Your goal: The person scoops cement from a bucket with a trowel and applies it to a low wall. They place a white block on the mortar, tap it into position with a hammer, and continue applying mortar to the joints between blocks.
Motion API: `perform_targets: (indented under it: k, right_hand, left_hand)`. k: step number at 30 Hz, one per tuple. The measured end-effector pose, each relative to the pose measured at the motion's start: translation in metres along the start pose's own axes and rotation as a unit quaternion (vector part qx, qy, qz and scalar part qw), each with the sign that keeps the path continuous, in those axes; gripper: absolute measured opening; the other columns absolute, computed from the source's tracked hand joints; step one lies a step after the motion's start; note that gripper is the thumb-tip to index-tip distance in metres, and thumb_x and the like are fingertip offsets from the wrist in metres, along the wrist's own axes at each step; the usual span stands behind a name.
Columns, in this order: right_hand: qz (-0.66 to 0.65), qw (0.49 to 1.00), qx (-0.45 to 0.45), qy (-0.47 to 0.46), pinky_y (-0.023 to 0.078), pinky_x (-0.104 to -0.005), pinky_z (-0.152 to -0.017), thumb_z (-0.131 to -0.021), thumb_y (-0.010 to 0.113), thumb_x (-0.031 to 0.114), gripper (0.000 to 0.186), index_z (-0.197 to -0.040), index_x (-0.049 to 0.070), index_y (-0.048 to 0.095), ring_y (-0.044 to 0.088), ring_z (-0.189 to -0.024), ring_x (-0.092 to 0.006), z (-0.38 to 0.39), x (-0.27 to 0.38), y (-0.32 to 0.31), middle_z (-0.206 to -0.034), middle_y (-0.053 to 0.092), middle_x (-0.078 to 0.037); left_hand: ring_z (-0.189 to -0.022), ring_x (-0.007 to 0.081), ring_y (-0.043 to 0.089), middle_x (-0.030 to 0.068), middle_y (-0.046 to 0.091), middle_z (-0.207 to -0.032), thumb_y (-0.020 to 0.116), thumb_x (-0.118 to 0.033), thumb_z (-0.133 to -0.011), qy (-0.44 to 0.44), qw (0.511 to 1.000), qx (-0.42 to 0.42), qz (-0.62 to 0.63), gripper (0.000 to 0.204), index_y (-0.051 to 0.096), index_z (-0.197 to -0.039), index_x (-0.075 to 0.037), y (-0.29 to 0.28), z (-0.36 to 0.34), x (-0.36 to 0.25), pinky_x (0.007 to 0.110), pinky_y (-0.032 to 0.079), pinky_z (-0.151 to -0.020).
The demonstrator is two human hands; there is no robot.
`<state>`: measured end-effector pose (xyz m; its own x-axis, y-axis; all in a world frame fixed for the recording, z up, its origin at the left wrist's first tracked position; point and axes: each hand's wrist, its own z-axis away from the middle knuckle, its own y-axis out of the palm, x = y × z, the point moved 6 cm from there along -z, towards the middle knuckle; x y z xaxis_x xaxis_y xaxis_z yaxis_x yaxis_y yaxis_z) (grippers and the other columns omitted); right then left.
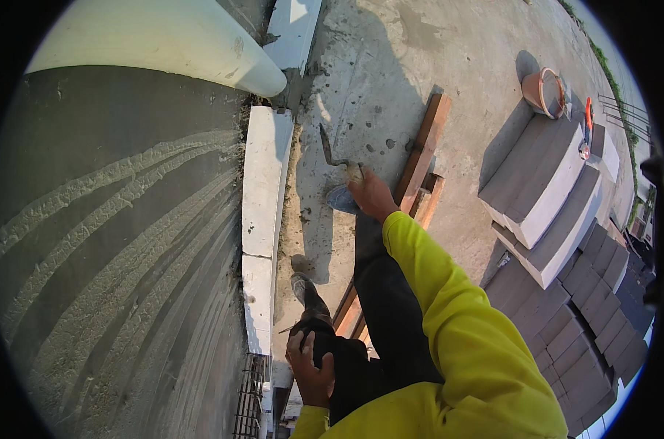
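My right hand [373, 194] is wrapped round the handle of a trowel [325, 144]. The trowel's narrow dark blade and bent neck stick out to the left of the fist, over the concrete ground. My right shoe [342, 199] is just below that hand. Lower down, my left hand [312, 368] lies against my bent left knee with thumb and fingers apart, and I see nothing held in it. A thin pointed thing [288, 329] shows by the knee; what it is, I cannot tell. My left boot [300, 285] stands beside a row of white blocks [262, 212].
A grey surface with ridged streaks [127, 219] spreads left of the blocks, below a large pale round pillar [171, 44]. Reddish-brown beams [425, 150] lie right of my legs. Stacked grey blocks [540, 172], an orange bucket [542, 91] and an orange-handled tool [587, 124] are farther right.
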<state>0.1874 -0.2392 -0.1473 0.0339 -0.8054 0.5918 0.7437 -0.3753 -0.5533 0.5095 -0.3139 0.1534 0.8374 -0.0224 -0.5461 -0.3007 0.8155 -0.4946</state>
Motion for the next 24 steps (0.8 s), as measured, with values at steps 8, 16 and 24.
perform_targets:
  k: [8, 16, 24]
  right_hand:
    - [-0.033, 0.994, -0.009, 0.102, 0.052, -0.0514, -0.087, -0.091, 0.061, 0.034, 0.066, -0.140, -0.006, 0.044, 0.065, -0.096, -0.0492, 0.038, 0.009, -0.003, -0.102, 0.066, -0.036]
    - [-0.028, 0.989, -0.147, 0.013, 0.053, -0.0493, -0.087, -0.092, 0.061, 0.033, 0.059, -0.137, -0.004, 0.049, 0.066, -0.098, -0.0455, -0.151, -0.023, 0.050, -0.102, 0.068, -0.031]
    - [-0.029, 0.992, -0.117, -0.022, 0.053, -0.0487, -0.088, -0.090, 0.060, 0.029, 0.060, -0.139, -0.004, 0.048, 0.066, -0.097, -0.0458, -0.187, -0.026, 0.067, -0.099, 0.069, -0.031]
  left_hand:
    - [-0.139, 0.0395, 0.038, 0.0197, 0.045, -0.145, 0.078, -0.038, -0.077, 0.090, 0.876, 0.249, -0.403, 0.076, 0.051, -0.140, -0.006, 0.014, -0.044, 0.086, 0.053, 0.036, -0.110]
    - [-0.130, 0.0376, 0.050, 0.0215, 0.054, -0.137, 0.076, -0.037, -0.078, 0.031, 0.926, 0.230, -0.299, 0.068, 0.058, -0.133, -0.002, -0.003, -0.079, 0.114, 0.045, 0.041, -0.109]
    - [-0.123, 0.0358, 0.056, 0.0193, 0.059, -0.130, 0.080, -0.031, -0.075, 0.028, 0.940, 0.210, -0.266, 0.062, 0.063, -0.127, -0.003, 0.001, -0.091, 0.101, 0.045, 0.045, -0.105]
